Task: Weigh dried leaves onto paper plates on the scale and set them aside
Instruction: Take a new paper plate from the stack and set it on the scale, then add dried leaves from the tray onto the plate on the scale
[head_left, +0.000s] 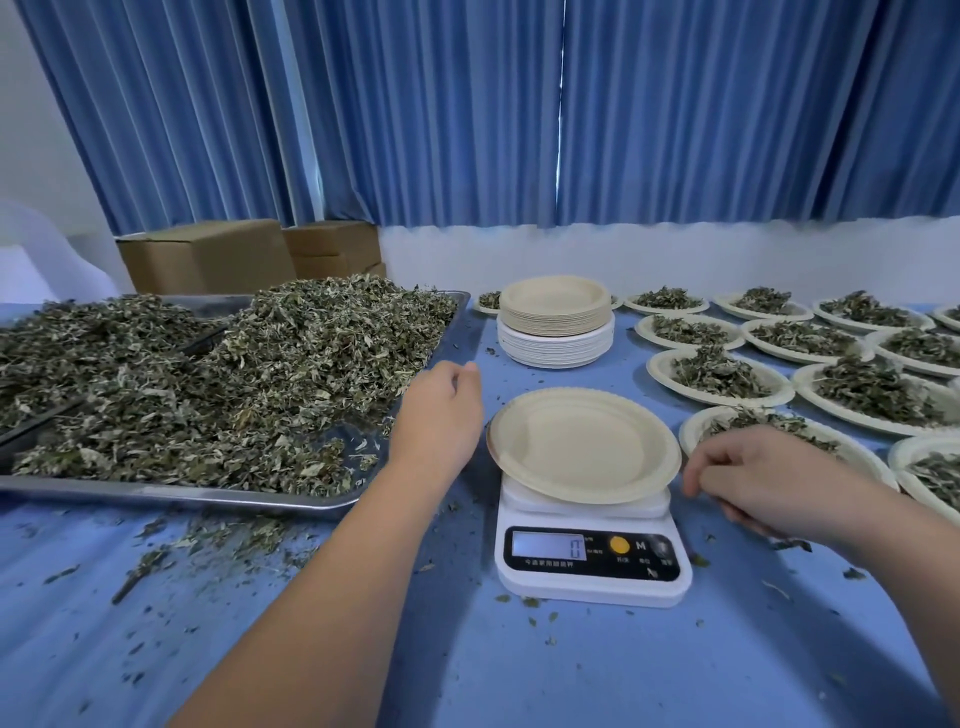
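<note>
Sitting empty on the white scale on the blue tabletop, a paper plate lies between the left hand, loosely curled and empty beside the tray's dried leaves, and the right hand, relaxed, holding nothing.

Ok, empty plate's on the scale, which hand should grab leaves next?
Left. The left hand is at the tray of dried leaves; the right hand sits across the scale, beside filled plates.
</note>
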